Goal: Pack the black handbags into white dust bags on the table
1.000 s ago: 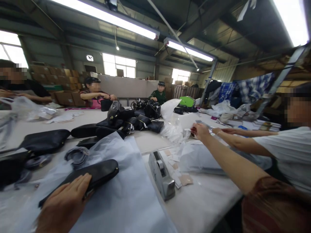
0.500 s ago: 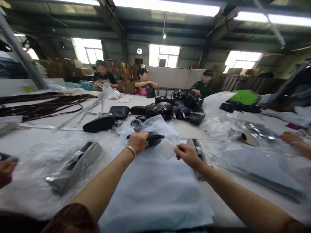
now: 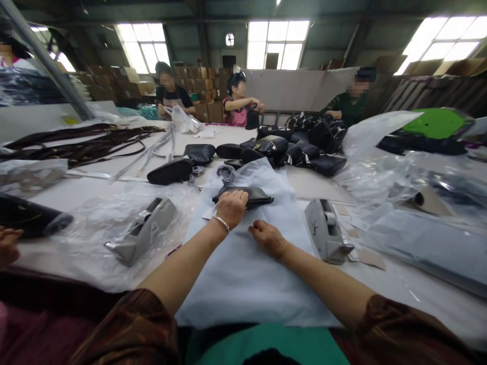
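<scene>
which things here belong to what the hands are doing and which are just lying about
Part of the handwork, it seems:
slim black leather-look pouch, gripped by the left hand
broad pale-blue sheet beneath it

Lying about, as far as I can judge:
long dark-brown straps
bright green flat panel
grey tape dispenser right of the sheet, untouched

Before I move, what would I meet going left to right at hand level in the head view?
Co-worker's hand → left tape dispenser → left hand on a black pouch → right hand → right tape dispenser → brown roll.
</scene>
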Demonstrator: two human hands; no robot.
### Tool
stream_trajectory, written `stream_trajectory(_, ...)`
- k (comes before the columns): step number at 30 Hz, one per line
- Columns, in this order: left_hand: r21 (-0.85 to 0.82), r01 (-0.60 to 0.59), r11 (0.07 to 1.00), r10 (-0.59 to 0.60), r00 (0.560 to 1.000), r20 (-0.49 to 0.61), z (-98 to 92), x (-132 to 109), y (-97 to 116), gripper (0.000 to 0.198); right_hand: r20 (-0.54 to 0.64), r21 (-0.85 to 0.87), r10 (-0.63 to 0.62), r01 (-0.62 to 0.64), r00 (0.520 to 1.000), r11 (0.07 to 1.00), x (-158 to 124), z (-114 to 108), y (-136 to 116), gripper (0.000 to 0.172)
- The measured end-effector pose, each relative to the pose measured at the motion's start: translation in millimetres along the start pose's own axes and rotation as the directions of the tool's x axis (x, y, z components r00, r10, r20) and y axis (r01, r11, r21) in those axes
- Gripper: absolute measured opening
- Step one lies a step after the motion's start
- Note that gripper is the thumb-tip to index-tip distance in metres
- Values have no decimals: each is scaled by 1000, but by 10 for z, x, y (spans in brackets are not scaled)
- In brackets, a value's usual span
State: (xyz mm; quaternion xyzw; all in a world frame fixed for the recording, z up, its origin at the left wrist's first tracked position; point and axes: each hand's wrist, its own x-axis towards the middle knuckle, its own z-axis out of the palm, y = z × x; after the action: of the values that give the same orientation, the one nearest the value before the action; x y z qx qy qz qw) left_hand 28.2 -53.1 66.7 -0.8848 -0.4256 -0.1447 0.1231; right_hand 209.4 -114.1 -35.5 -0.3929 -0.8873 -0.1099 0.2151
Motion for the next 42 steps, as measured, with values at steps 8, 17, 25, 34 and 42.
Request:
stream_trajectory(8, 6, 3, 1000, -3, 996, -86, 469, -540, 246, 40, 83, 290, 62, -84, 995, 953, -338, -170, 46, 24)
stream_trajectory(17, -27, 36, 999, -37, 999, -35, 304, -323, 133, 44, 294, 252, 496, -567, 817, 784, -263, -265, 39, 32)
stream_trajectory(25, -59, 112, 992, -110, 993, 36, -5, 125, -175, 59, 433, 137, 428, -527, 793, 839, 163, -216, -23, 91)
stream_trajectory(34, -75, 78, 994, -75, 996, 41, 0, 125, -152, 57, 409, 74, 473, -545, 780, 835, 161, -140, 49, 100)
stream_trajectory(42, -81, 70, 994, -67, 997, 45, 21, 112, -143, 59, 402, 11, 464, -511, 789, 859, 225, -216, -63, 43)
